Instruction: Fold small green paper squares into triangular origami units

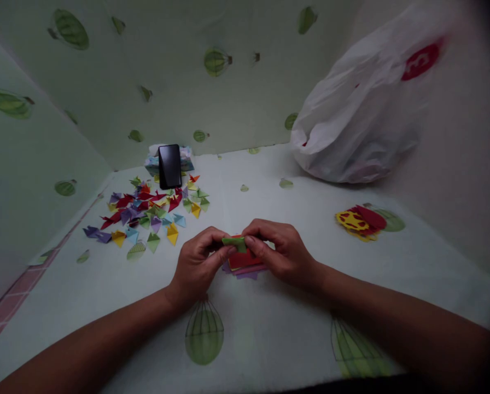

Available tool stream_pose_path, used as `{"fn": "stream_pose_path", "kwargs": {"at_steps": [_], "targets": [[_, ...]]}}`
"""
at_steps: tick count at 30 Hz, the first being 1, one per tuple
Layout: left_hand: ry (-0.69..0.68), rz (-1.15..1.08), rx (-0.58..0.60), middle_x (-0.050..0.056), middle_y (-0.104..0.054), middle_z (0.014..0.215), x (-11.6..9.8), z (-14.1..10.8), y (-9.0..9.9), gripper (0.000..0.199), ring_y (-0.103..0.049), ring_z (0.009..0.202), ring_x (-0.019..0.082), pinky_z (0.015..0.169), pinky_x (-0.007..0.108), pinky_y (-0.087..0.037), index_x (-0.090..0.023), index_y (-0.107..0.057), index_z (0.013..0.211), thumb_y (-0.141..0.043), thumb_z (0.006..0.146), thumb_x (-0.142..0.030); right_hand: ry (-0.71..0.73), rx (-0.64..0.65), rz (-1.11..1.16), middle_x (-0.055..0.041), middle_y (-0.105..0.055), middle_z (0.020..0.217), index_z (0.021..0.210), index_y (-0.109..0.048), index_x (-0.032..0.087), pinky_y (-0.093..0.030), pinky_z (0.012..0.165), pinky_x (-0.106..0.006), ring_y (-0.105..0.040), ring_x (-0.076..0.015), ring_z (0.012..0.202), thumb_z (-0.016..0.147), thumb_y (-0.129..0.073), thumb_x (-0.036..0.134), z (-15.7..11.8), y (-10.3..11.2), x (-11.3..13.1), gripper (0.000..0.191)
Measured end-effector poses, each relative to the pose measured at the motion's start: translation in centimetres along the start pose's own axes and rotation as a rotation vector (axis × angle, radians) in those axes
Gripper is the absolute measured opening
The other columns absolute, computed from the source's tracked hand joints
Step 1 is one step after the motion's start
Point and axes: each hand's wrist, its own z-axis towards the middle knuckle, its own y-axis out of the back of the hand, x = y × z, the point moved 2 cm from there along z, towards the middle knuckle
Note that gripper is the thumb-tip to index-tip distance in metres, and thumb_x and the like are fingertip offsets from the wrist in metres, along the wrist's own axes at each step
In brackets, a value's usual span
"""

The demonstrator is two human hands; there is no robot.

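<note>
Pinching folded green paper between fingers of left hand and right hand | holding it over stacked coloured sheets on desk | near scattered folded-paper pieces

Left hand, one; right hand, one. Green paper piece, one. Paper stack, one; sheets uncountable. Phone, one. Box, one. White plastic bag, one. Folded paper shapes, dozens, overlapping. Cut-out pile, one.
</note>
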Motion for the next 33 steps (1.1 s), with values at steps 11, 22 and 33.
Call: {"fn": "stream_pose_path", "kwargs": {"at_steps": [11,22,33], "targets": [[0.057,-0.031,0.038,0.0,-0.064,0.074,-0.1,0.1,-0.2,0.004,-0.057,0.068,0.012,0.065,0.023,-0.046,-0.018,-0.068,0.079,-0.069,0.082,-0.022,-0.024,-0.009,-0.011,-0.0012,-0.063,0.071,0.082,-0.064,0.016,-0.042,0.059,-0.024,-0.055,-0.0108,0.062,0.09,-0.061,0.023,0.0,-0.3,-0.4,0.011],[0.319,-0.154,0.134,-0.004,-0.053,0.058,0.5,0.5,-0.5,0.026,-0.045,0.055,0.01,0.054,0.022,-0.035,-0.016,-0.058,0.067,-0.068,0.08,-0.037,-0.329,-0.046,0.088,0.0028,-0.055,0.059,0.071,-0.059,0.016,-0.037,0.051,-0.022,-0.047,-0.0092,0.054,0.087,-0.06,0.023,0.2,-0.4,-1.0,0.017],[0.279,-0.178,0.136,-0.001,-0.057,0.066,0.7,1.0,-0.1,0.031,-0.05,0.061,0.012,0.06,0.025,-0.04,-0.016,-0.061,0.075,-0.055,0.089,-0.043,-0.528,-0.146,0.427,0.0041,-0.057,0.051,0.07,-0.057,0.016,-0.04,0.049,-0.021,-0.05,-0.0084,0.047,0.084,-0.066,0.032,0.5,0.0,-2.5,0.023]]}}
